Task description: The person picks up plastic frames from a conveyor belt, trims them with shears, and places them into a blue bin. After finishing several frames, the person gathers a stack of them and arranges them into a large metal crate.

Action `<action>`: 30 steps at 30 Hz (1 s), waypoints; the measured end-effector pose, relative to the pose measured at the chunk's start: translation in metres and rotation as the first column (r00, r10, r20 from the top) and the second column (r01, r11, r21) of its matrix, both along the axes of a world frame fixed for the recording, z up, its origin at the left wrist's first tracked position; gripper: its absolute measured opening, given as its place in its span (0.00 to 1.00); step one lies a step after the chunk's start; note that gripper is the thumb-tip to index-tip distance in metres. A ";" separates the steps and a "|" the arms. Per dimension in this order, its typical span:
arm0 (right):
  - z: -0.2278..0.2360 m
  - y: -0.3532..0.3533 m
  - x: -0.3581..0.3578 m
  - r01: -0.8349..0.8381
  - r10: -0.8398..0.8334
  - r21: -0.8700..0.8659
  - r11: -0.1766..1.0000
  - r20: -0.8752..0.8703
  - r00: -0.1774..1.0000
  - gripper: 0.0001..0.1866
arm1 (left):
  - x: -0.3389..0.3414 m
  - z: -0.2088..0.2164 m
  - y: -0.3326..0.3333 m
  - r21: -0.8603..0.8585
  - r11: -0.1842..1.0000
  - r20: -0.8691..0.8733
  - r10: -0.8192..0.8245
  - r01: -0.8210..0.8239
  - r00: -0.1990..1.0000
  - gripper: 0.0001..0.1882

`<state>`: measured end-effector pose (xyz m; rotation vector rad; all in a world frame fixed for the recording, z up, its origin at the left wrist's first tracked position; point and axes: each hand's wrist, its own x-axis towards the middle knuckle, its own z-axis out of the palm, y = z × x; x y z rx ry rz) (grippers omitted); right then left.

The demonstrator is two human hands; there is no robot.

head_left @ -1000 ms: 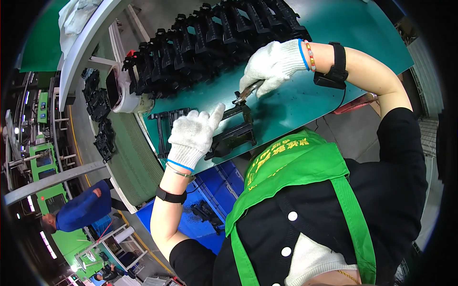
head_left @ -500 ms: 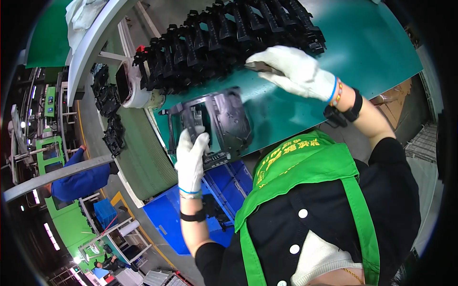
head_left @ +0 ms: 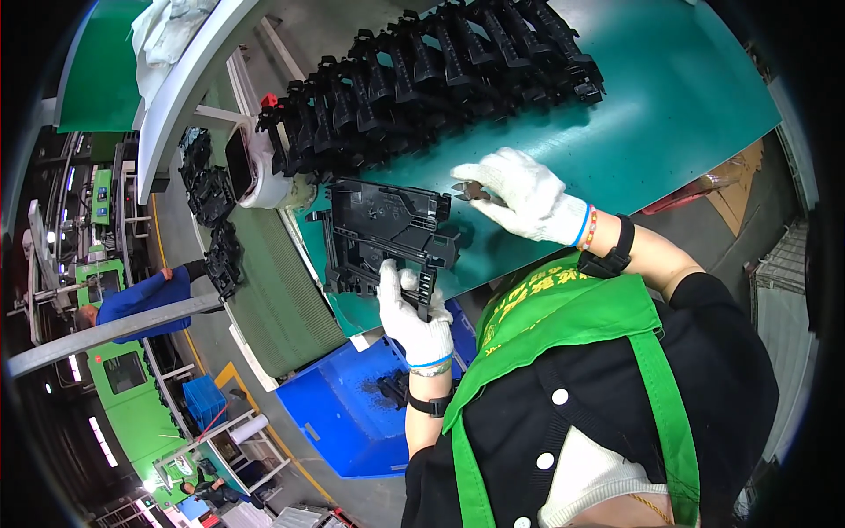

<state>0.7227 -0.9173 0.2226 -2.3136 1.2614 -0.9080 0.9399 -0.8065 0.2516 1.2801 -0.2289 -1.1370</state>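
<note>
My left hand (head_left: 410, 319), in a white glove, is closed on the near edge of a black plastic housing (head_left: 374, 216). The housing is held over the near left edge of the green tabletop (head_left: 656, 150), with its ribbed side and clips in view. My right hand (head_left: 521, 195), also gloved, is closed round a small pair of nippers (head_left: 472, 190). Their short metal jaws point left toward the housing, a small gap apart from it; the handles are hidden in the palm. Beyond both hands stands a long row of black plastic parts (head_left: 400, 88), packed side by side.
A blue bin (head_left: 339, 422) with black scraps sits below the table edge. To the left runs a green conveyor belt (head_left: 277, 286), with more black parts (head_left: 209, 198) beside it. A white container (head_left: 264, 176) stands by the row. A person in blue (head_left: 145, 304) works farther left.
My left hand has moved right and turned the housing, so its ribbed side now shows. My right hand has come down nearer to it with the nippers.
</note>
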 end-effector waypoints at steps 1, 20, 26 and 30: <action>0.000 0.000 0.001 0.003 -0.003 0.002 1.000 0.003 1.000 0.20 | 0.000 -0.001 -0.002 -0.016 1.000 -0.069 0.015 -0.016 0.997 0.22; 0.022 0.039 -0.025 -0.380 0.364 0.263 0.887 0.110 0.925 0.20 | -0.011 -0.066 -0.033 0.169 0.882 0.190 -0.466 0.439 0.864 0.09; 0.008 0.062 -0.023 -0.212 0.276 0.329 0.920 -0.162 0.947 0.17 | -0.007 -0.037 -0.038 0.257 0.670 0.273 -0.741 0.696 0.613 0.16; 0.015 0.073 -0.062 -0.109 0.124 0.262 0.959 -0.041 0.991 0.18 | 0.068 0.007 -0.067 0.380 0.812 0.856 -0.490 0.443 0.164 0.17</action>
